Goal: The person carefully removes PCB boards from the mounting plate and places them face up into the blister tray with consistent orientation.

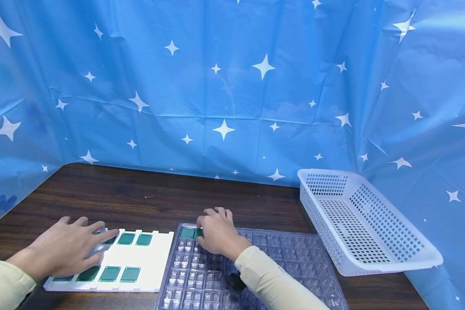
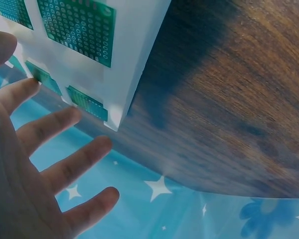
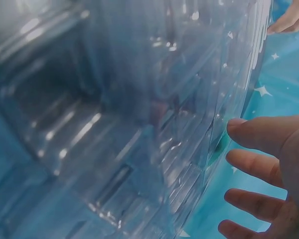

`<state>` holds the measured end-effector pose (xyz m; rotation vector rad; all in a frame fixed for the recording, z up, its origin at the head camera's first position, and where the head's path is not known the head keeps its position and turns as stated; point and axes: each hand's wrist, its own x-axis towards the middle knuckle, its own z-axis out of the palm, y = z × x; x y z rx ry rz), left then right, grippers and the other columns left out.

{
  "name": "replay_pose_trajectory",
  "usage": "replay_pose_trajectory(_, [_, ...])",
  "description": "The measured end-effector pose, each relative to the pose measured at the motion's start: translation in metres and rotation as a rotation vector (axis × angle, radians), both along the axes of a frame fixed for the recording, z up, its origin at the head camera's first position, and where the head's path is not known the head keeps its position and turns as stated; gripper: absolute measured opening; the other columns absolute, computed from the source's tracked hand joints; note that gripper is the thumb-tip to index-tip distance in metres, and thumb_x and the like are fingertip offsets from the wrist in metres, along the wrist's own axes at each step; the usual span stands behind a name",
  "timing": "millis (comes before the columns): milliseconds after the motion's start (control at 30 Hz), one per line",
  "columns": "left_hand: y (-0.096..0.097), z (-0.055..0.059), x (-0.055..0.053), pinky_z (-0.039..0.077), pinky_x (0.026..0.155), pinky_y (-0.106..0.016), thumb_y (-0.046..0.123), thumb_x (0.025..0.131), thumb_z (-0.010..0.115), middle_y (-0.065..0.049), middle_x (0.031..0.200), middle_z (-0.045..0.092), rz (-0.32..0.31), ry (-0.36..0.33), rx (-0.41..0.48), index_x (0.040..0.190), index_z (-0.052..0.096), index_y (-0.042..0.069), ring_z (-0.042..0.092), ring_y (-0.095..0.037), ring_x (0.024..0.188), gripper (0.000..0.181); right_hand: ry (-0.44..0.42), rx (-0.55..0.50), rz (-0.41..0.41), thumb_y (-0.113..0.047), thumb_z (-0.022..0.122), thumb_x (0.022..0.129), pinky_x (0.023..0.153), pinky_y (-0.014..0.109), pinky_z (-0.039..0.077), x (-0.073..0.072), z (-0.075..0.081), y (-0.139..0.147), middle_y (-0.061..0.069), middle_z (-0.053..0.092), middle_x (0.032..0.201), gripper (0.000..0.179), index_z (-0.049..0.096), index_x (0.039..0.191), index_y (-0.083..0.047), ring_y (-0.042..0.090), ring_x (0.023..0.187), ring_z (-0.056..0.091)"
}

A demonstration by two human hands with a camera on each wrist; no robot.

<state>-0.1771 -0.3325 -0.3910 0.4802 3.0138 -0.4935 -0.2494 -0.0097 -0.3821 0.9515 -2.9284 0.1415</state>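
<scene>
My left hand (image 1: 62, 249) is spread over the left part of a white tray (image 1: 156, 258) that holds green perforated circuit boards (image 1: 130, 274) in two rows. In the left wrist view its fingers stand apart, the index fingertip right at a board (image 2: 44, 78). My right hand (image 1: 218, 232) reaches to the back left of a clear plastic compartment tray (image 1: 302, 269). One green board (image 1: 187, 232) lies in the corner compartment; another (image 1: 199, 232) shows beside the right thumb, partly covered by the hand. In the right wrist view, thumb and fingers are extended and apart near a green sliver (image 3: 219, 148).
A white perforated basket (image 1: 321, 234) stands to the right, close by the clear tray. Both trays lie on a dark wooden table (image 1: 139, 189). Behind it hangs a blue curtain (image 1: 201, 86) with white stars. A small black object (image 1: 236, 282) shows under the right wrist.
</scene>
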Motion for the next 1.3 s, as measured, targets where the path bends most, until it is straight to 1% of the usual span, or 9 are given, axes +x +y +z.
replay_pose_trajectory(133, [0.000, 0.000, 0.000, 0.044, 0.087, -0.071, 0.065, 0.089, 0.051, -0.013, 0.126, 0.065, 0.004, -0.001, -0.007, 0.133, 0.059, 0.023, 0.061, -0.045, 0.108, 0.062, -0.010, -0.001, 0.008, -0.032, 0.068, 0.092, 0.112, 0.051, 0.034, 0.002, 0.000, -0.001, 0.004, 0.055, 0.143, 0.025, 0.070, 0.113, -0.020, 0.031, 0.137, 0.043])
replay_pose_trajectory(267, [-0.002, 0.000, 0.000, 0.044, 0.087, -0.071, 0.066, 0.089, 0.050, -0.015, 0.126, 0.064, 0.008, -0.004, -0.003, 0.134, 0.059, 0.023, 0.060, -0.047, 0.108, 0.063, -0.013, 0.003, 0.008, -0.032, 0.068, 0.091, 0.112, 0.051, 0.033, 0.002, 0.000, -0.002, 0.005, 0.055, 0.143, 0.025, 0.070, 0.113, -0.020, 0.031, 0.138, 0.042])
replay_pose_trajectory(367, [-0.005, 0.001, 0.001, 0.044, 0.086, -0.071, 0.064, 0.089, 0.051, -0.015, 0.126, 0.064, 0.005, 0.001, 0.013, 0.135, 0.058, 0.023, 0.061, -0.047, 0.108, 0.062, -0.011, 0.000, 0.007, -0.032, 0.069, 0.091, 0.112, 0.051, 0.033, 0.002, 0.000, -0.002, 0.004, 0.055, 0.143, 0.025, 0.070, 0.113, -0.020, 0.031, 0.138, 0.042])
replay_pose_trajectory(467, [-0.008, 0.002, 0.002, 0.044, 0.086, -0.070, 0.067, 0.088, 0.051, -0.015, 0.125, 0.064, 0.008, 0.016, 0.004, 0.134, 0.059, 0.023, 0.061, -0.045, 0.107, 0.065, -0.007, 0.000, 0.009, -0.033, 0.069, 0.091, 0.111, 0.051, 0.034, 0.002, 0.000, -0.002, 0.004, 0.055, 0.142, 0.025, 0.070, 0.112, -0.020, 0.031, 0.137, 0.042])
replay_pose_trajectory(600, [-0.012, 0.000, 0.001, 0.044, 0.085, -0.072, 0.076, 0.085, 0.045, -0.014, 0.123, 0.065, 0.029, 0.035, -0.037, 0.130, 0.061, 0.022, 0.062, -0.044, 0.105, 0.072, -0.001, 0.000, 0.010, -0.033, 0.069, 0.091, 0.111, 0.050, 0.034, 0.002, -0.001, -0.003, 0.003, 0.056, 0.142, 0.024, 0.070, 0.112, -0.021, 0.030, 0.137, 0.043])
replay_pose_trajectory(667, [-0.013, 0.000, 0.000, 0.043, 0.085, -0.073, 0.079, 0.084, 0.042, -0.014, 0.122, 0.065, 0.044, 0.033, -0.053, 0.129, 0.062, 0.022, 0.061, -0.044, 0.105, 0.076, -0.001, -0.002, 0.011, -0.033, 0.069, 0.091, 0.111, 0.050, 0.034, 0.002, -0.001, -0.003, 0.003, 0.056, 0.142, 0.024, 0.070, 0.111, -0.021, 0.030, 0.137, 0.043])
replay_pose_trajectory(967, [-0.017, -0.002, -0.002, 0.042, 0.087, -0.073, 0.084, 0.083, 0.032, -0.015, 0.122, 0.065, 0.070, 0.009, -0.078, 0.130, 0.061, 0.021, 0.060, -0.046, 0.108, 0.085, -0.006, -0.004, 0.025, -0.032, 0.068, 0.091, 0.111, 0.050, 0.034, 0.004, 0.000, -0.006, 0.003, 0.056, 0.142, 0.021, 0.070, 0.109, -0.021, 0.030, 0.138, 0.042])
replay_pose_trajectory(1167, [-0.017, -0.002, -0.001, 0.041, 0.087, -0.073, 0.083, 0.085, 0.030, -0.014, 0.122, 0.066, 0.065, 0.013, -0.080, 0.130, 0.061, 0.021, 0.060, -0.045, 0.109, 0.082, 0.003, 0.003, 0.030, -0.032, 0.068, 0.091, 0.112, 0.050, 0.034, 0.004, 0.000, -0.009, 0.002, 0.057, 0.140, 0.022, 0.070, 0.110, -0.022, 0.029, 0.138, 0.042])
replay_pose_trajectory(1300, [-0.019, -0.001, -0.001, 0.042, 0.086, -0.073, 0.079, 0.087, 0.034, -0.013, 0.121, 0.066, 0.065, 0.014, -0.092, 0.129, 0.062, 0.022, 0.060, -0.045, 0.108, 0.076, 0.007, 0.002, 0.038, -0.033, 0.068, 0.091, 0.112, 0.050, 0.034, 0.005, 0.001, -0.010, 0.002, 0.058, 0.140, 0.021, 0.071, 0.108, -0.021, 0.029, 0.138, 0.043])
